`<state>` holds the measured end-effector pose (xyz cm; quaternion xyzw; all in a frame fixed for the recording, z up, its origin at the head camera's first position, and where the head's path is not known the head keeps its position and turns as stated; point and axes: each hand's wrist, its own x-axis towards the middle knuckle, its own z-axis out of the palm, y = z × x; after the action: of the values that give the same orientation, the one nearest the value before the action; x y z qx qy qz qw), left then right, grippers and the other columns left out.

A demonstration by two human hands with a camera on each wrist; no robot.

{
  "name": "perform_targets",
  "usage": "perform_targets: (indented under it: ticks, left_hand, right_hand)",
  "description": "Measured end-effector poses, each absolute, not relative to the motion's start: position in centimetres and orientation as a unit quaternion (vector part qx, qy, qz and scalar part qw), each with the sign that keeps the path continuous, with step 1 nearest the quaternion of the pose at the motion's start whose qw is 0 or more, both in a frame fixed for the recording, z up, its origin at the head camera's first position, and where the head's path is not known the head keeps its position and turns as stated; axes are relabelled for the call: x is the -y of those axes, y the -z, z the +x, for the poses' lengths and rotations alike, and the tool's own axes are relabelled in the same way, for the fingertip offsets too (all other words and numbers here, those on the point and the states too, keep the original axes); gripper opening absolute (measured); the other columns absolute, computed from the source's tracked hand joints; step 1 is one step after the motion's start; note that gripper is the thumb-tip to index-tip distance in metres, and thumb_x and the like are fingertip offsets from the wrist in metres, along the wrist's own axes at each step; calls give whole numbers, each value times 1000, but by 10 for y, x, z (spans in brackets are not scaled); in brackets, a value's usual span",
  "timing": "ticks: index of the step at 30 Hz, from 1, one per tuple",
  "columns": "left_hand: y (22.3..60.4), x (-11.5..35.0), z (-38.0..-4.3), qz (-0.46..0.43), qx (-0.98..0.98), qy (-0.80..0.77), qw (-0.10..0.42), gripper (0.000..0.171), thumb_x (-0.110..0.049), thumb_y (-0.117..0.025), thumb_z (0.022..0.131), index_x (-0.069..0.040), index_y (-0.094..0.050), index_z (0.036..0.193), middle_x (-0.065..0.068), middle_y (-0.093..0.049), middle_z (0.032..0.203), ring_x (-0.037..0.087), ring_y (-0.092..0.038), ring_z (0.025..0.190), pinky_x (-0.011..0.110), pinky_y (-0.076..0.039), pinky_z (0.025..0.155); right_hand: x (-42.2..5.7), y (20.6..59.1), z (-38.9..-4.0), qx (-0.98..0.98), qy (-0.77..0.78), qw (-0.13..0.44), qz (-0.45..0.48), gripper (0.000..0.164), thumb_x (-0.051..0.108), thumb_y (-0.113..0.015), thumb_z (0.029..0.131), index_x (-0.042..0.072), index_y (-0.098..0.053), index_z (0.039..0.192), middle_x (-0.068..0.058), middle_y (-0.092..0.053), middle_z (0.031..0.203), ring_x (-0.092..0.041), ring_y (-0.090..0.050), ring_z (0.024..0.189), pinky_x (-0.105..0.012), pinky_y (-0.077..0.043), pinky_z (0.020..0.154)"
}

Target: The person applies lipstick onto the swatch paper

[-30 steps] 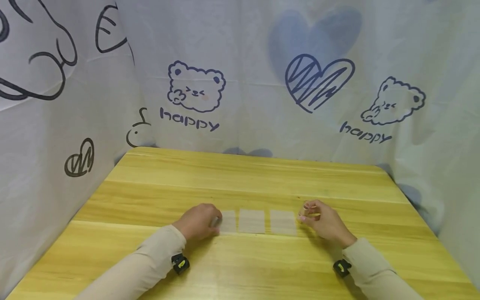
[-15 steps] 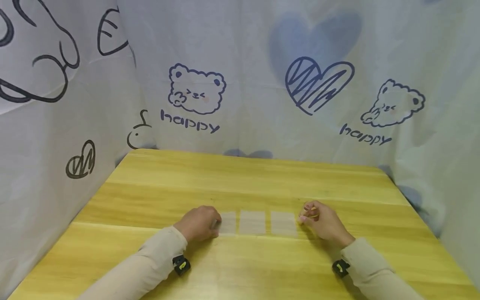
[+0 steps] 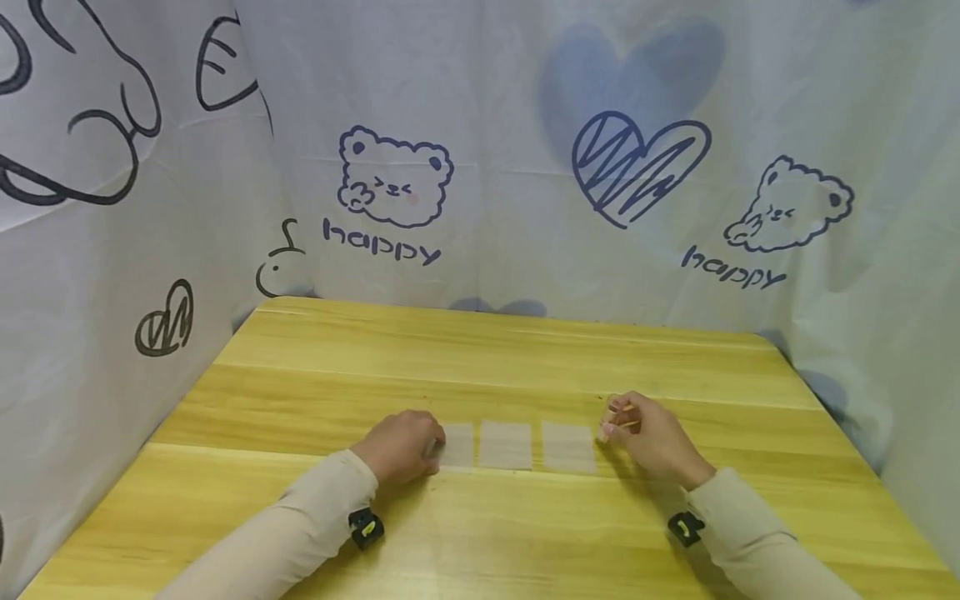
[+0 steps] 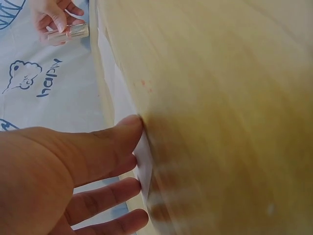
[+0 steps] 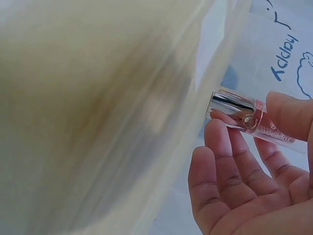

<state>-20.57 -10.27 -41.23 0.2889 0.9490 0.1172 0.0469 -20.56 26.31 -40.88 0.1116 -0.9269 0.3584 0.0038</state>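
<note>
Three pale, see-through squares lie in a row on the wooden table: the left square (image 3: 458, 444), the middle square (image 3: 506, 444) and the right square (image 3: 568, 447). My left hand (image 3: 397, 448) is at the outer edge of the left square. In the left wrist view its thumb (image 4: 128, 131) and fingers reach down to the pale surface, with no held object visible between them. Beside the right square, my right hand (image 3: 660, 439) pinches a lip gloss tube (image 5: 252, 117) with a silver cap and a clear pink body. The cap end points down, close to the table.
The wooden table (image 3: 480, 358) has a white curtain (image 3: 510, 242) with drawn bears and hearts behind it. More curtain hangs along the left and right sides. A black wrist camera (image 3: 366, 528) sits under the left sleeve, another black camera (image 3: 686, 527) under the right.
My right hand, with the lip gloss, has risen very slightly. My left hand stays at the left square's edge, and the squares have not moved.
</note>
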Motion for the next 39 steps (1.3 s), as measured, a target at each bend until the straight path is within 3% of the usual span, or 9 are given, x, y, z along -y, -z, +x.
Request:
perform_targets:
  ticks: [12,18,25,34,39]
  left_hand:
    - [407,100,-204,277,-952,-118,58,31,-26,-79,82,-7,-71,105,8,-66,107,30,-61,104,45,-50,89]
    - [400,96,-203,290,-939,-176,61,31,-22,-74,87,-3,-68,112,12,-66,110,31,-61,104,44,-49,91]
    - [390,89,-203,314,-917,-241,51,31,-18,-68,92,1,-66,116,13,-67,113,33,-60,109,46,-46,95]
    - [380,74,-199,348,-901,-260,24,36,-20,-68,92,1,-63,121,14,-65,117,31,-63,102,44,-51,86]
    - [380,65,-198,350,-899,-264,17,38,-22,-68,93,-1,-61,123,13,-64,119,29,-64,101,42,-51,86]
  right_hand:
    - [-257,397,-206,928,-345,26,139,27,14,-69,91,2,-63,115,-12,-69,103,-24,-66,87,-43,-53,75]
    - [-250,389,-203,928,-339,25,151,26,13,-70,90,7,-65,115,-7,-70,99,-20,-66,85,-39,-53,70]
    - [-243,382,-199,928,-327,15,178,26,14,-69,91,5,-65,115,-6,-66,94,-23,-65,85,-41,-54,72]
    - [-227,379,-198,919,-313,-6,239,29,15,-69,91,10,-68,120,-3,-65,98,-13,-61,82,-30,-51,67]
    - [-215,379,-195,914,-302,-6,272,24,15,-69,92,8,-69,115,3,-61,88,-9,-55,74,-28,-46,61]
